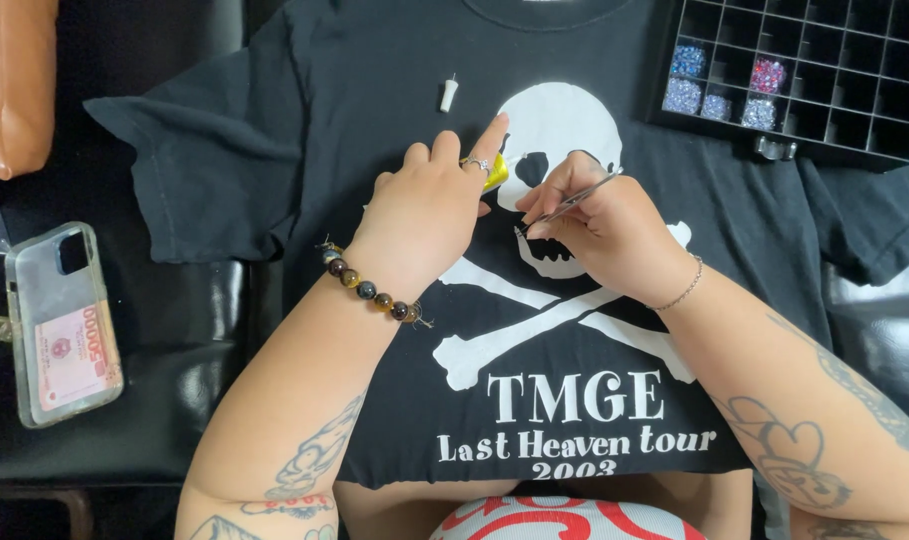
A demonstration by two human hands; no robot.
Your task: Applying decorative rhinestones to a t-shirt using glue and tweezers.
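Tweezers were pinched in the right hand; a yellow tube, seemingly glue, was gripped by the left hand over the black T-shirt.

Black compartment tray at upper right, lying on shirt edge; five cells at its left hold small rhinestones, blue, pink, pale. Clear phone case at left on black surface, banknote tucked inside. Small white cap above. Brown leather item at upper left corner.
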